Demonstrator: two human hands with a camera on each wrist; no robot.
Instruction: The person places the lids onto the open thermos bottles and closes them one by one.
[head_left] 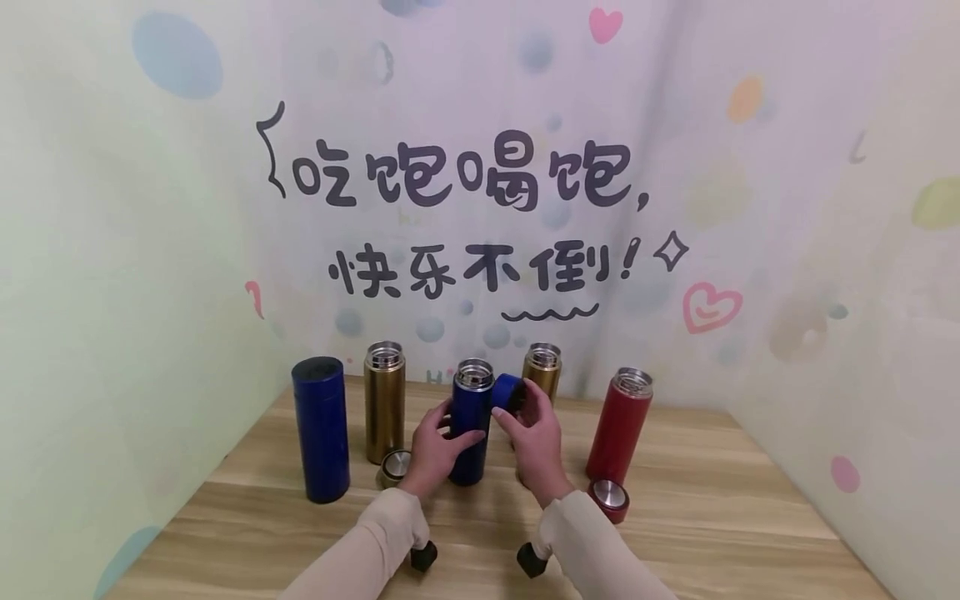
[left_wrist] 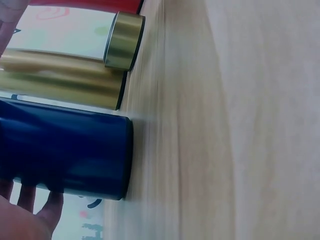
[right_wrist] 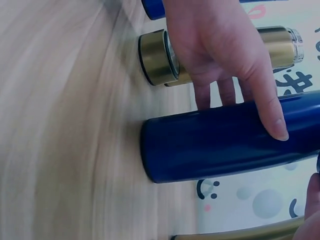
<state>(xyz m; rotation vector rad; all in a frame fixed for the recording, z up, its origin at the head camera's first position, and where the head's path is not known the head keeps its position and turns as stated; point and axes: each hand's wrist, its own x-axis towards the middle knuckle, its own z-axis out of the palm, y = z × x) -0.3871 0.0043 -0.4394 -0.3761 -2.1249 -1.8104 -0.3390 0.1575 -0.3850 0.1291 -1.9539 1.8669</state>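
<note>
An uncapped blue thermos bottle (head_left: 471,467) stands upright on the table, its steel mouth facing up. My left hand (head_left: 438,450) grips its body, thumb across the front; the right wrist view shows that thumb (right_wrist: 272,120) lying along the blue wall. Beside the mouth, on its right, my right hand (head_left: 538,437) holds the blue lid (head_left: 507,390) tilted on its side between thumb and fingers. Only a bit of the right hand (right_wrist: 307,225) shows at the edge of the right wrist view.
Left stands a capped blue thermos (head_left: 322,442), then an uncapped gold one (head_left: 385,408) with its lid (head_left: 395,468) before it. Behind my right hand is another gold thermos (head_left: 551,387); its lid (left_wrist: 125,42) shows low down. An uncapped red thermos (head_left: 621,425) and red lid (head_left: 611,500) stand right.
</note>
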